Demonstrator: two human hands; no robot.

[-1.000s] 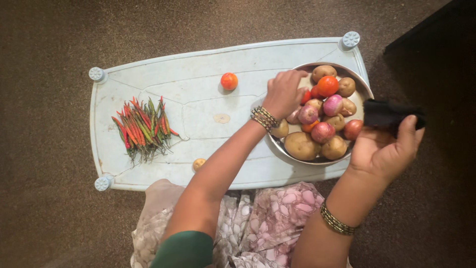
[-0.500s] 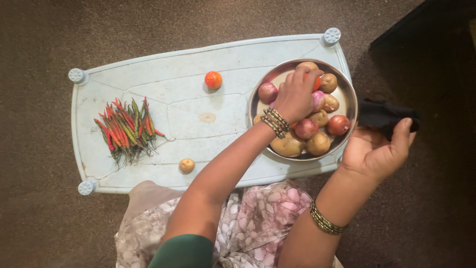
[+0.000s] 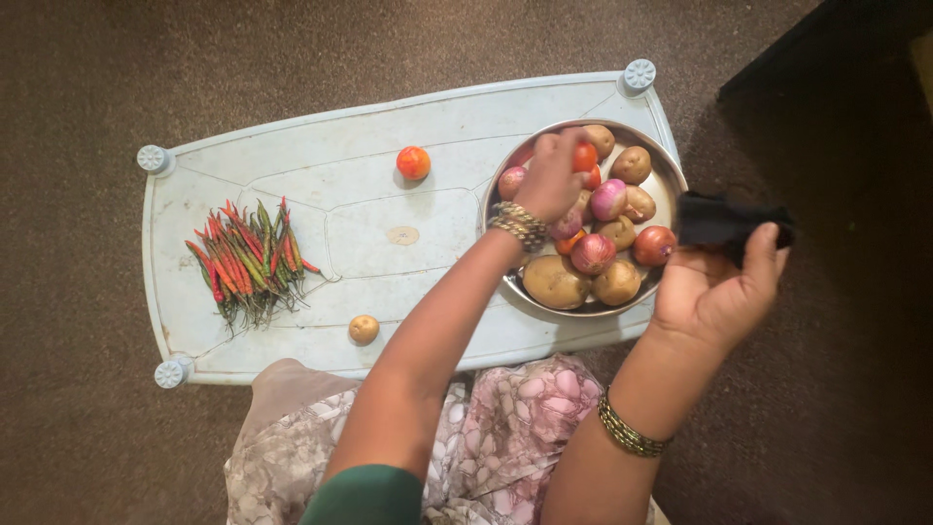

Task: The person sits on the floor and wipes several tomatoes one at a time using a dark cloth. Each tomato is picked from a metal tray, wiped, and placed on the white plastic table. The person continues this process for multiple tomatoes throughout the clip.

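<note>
Head view, looking straight down: left hand (image 3: 549, 180) reaches into a round steel bowl (image 3: 671, 180) at the right end of a pale blue plastic table (image 3: 369, 136), fingers curled down among the produce beside a red tomato (image 3: 584, 157); whether they actually grip anything cannot be told. Bowl holds brown potatoes (image 3: 555, 281), purple-red onions (image 3: 593, 253) and the tomato, piled touching one another. Right hand (image 3: 714, 292) sits just off the table's right edge, palm up, fingers closed around a black cloth (image 3: 724, 222) that touches the bowl's rim. Gold bangles on both wrists. On the tabletop, well apart from the bowl: a second tomato (image 3: 413, 162) near the far edge, a small potato (image 3: 363, 329) near the front edge, a heap of red and green chillies (image 3: 248, 261) at the left end. Brown carpet (image 3: 87, 87) all round; floral cloth (image 3: 505, 437) over the lap.
</note>
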